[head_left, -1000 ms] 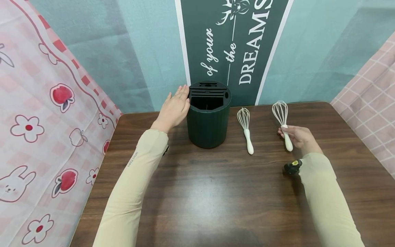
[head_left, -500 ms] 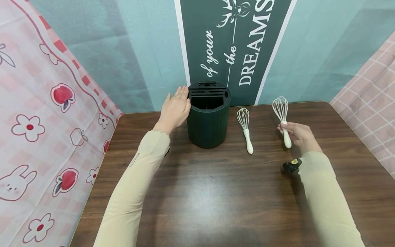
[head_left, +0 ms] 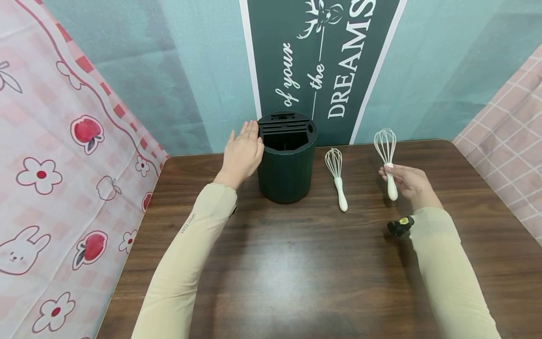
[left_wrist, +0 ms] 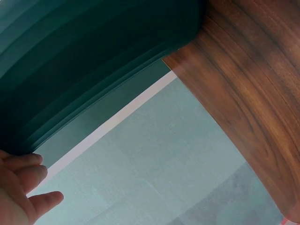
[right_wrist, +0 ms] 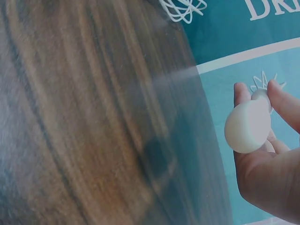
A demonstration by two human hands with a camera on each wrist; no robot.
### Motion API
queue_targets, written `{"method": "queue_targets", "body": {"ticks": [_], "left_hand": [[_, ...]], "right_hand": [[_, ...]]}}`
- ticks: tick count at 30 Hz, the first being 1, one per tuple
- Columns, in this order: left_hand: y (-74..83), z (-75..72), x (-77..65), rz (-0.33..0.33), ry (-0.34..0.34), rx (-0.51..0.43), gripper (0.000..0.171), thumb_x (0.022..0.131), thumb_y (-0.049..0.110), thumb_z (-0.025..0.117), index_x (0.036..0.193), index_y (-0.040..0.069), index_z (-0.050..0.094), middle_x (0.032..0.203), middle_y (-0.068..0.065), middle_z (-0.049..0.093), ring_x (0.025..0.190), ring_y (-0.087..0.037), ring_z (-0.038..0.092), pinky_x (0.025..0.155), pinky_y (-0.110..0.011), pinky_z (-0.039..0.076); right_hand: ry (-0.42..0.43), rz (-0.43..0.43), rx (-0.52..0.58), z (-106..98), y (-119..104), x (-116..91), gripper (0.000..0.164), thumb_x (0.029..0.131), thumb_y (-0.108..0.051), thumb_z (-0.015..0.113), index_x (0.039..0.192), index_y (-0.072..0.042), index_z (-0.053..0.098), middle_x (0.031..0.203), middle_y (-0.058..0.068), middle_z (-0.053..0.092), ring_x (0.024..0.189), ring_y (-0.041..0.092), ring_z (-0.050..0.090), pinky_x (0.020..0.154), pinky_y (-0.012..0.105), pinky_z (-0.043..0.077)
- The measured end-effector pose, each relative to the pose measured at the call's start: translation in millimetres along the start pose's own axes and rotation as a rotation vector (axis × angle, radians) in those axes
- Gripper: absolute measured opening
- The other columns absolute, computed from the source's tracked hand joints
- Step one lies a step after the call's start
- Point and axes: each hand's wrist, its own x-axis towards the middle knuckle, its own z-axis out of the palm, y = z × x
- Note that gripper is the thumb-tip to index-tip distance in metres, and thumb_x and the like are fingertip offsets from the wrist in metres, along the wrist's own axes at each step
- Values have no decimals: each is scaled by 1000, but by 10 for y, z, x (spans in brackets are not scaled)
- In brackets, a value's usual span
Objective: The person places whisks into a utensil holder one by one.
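While the left hand (head_left: 242, 153) lies straight-fingered: it touches the holder (head_left: 285, 176), seemingly steadying it.
Whisk (head_left: 391, 184): pinched by the right hand (head_left: 412, 183), likely leaving wires (head_left: 385, 145) free.
Other whisk (head_left: 338, 182): lying between the hands.

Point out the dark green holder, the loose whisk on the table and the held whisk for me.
Dark green holder (head_left: 285, 174): head view, front of its outer wall.
Loose whisk (head_left: 339, 184): head view, upper part of its handle.
Held whisk (right_wrist: 247, 126): right wrist view, rounded end of its handle.
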Motion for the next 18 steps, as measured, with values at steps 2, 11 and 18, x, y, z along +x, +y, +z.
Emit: {"method": "queue_targets", "body": {"ticks": [2, 11, 18], "left_hand": [[-3, 6, -13, -1, 2, -5, 53, 103, 26, 21, 149, 1, 23, 152, -11, 25, 142, -20, 18, 113, -46, 13], [-23, 26, -47, 10, 4, -16, 53, 103, 28, 22, 149, 2, 23, 153, -10, 24, 142, -21, 19, 114, -45, 13], [-33, 36, -77, 20, 5, -10, 54, 103, 29, 21, 149, 2, 23, 153, -12, 25, 142, -20, 18, 113, -45, 14]], "right_hand": [[-2, -13, -4, 27, -2, -10, 19, 89, 4, 59, 78, -2, 73, 80, 11, 72, 78, 16, 70, 76, 24, 53], [-59, -62, 43, 131, -1, -46, 19, 89, 7, 56, 82, 0, 72, 83, 14, 71, 81, 19, 70, 78, 27, 53], [-88, -94, 72, 235, 17, -102, 18, 89, 8, 56, 85, 1, 71, 84, 15, 71, 82, 20, 70, 82, 29, 52]]}}
